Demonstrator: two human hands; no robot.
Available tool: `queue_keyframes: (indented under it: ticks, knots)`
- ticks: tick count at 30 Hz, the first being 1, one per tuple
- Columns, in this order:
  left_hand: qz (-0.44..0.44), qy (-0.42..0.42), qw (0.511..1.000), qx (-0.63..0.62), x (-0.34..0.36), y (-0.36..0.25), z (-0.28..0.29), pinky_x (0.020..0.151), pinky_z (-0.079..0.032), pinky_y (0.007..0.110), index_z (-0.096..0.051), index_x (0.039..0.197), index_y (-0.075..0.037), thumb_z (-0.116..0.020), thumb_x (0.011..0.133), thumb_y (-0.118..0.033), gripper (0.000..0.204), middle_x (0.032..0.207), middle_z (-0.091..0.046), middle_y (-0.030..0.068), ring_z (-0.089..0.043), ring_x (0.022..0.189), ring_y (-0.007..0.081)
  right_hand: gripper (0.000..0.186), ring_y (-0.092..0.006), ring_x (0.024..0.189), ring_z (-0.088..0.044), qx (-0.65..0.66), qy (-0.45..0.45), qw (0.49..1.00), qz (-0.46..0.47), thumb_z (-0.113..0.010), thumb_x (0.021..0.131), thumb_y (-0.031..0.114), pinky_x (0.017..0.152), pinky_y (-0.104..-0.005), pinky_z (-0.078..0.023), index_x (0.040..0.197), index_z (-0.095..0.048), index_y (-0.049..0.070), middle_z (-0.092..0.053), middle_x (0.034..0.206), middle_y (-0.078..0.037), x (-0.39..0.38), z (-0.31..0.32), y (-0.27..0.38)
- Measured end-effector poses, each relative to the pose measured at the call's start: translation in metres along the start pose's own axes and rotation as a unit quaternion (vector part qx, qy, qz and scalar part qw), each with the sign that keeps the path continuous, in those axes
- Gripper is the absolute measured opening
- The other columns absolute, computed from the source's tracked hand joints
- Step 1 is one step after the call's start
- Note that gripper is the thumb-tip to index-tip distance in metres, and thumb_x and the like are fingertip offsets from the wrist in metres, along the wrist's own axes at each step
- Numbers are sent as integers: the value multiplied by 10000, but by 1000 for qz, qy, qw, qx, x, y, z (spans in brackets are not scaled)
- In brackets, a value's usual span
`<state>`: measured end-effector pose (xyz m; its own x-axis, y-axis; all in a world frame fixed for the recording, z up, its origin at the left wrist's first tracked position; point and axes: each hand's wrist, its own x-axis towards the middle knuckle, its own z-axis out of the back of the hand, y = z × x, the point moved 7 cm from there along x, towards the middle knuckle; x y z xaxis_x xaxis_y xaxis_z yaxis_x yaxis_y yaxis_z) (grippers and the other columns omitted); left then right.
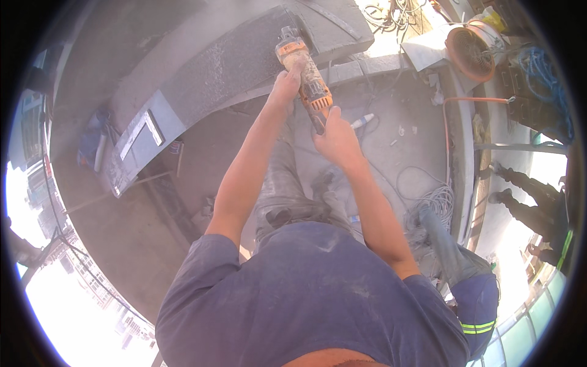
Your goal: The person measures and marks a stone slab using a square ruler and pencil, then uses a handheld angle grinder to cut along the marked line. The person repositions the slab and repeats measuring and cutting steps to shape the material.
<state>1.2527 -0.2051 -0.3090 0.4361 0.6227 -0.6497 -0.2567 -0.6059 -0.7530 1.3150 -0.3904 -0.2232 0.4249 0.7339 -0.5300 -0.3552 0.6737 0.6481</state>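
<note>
An orange and grey angle grinder [314,82], coated with dust, is held out in front of me at the top middle. My left hand [287,85] is closed round its body near the head end. My right hand [339,138] grips the rear handle. The grinder's head [287,35] is over the edge of a dark, dusty slab [214,70] that curves across the upper left. I cannot make out its disc, or whether it touches the slab.
A flat grey plate with a bar-like handle [142,134] lies on the slab at left. Grey cable [435,202] lies coiled on the dusty floor near a co-worker [474,290] at lower right. An orange round-rimmed object [469,54] and blue rope [544,76] are at upper right.
</note>
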Motion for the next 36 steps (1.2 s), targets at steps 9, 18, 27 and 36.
queue_keyframes:
  ticks: [9,18,27,36]
  knots:
    - [2,-47,999,2,30,-16,9,1148,-477,471,-551,1506,169,-683,1047,-602,907,1468,-645,270,-658,1323,359,474,-553,1107,-738,-15,-10,1000,5,-733,895,101,964,-602,-592,1259,-471,-52,-754,1125,-365,36,2,14]
    - [7,-18,995,-98,46,-29,9,996,-601,433,-585,1468,67,-684,1112,-449,635,1301,-713,151,-736,1124,272,487,-546,1137,-735,-9,-19,1000,-4,-758,892,117,997,-600,-584,1264,-481,-31,-752,1140,-358,61,-4,19]
    - [-6,35,996,-79,-13,5,-7,1004,-566,417,-607,1433,115,-678,1099,-531,731,1286,-715,155,-718,1129,251,432,-585,1036,-728,-10,-12,1000,-15,-726,895,101,902,-619,-572,1208,-478,-64,-739,1028,-399,-6,-4,-5]
    - [-5,-5,998,-56,5,-16,-1,1024,-572,433,-574,1461,134,-690,1087,-505,749,1317,-700,174,-720,1159,274,429,-574,1037,-741,-7,-21,1000,2,-730,902,95,923,-621,-591,1210,-461,-36,-755,1060,-366,17,-4,7]
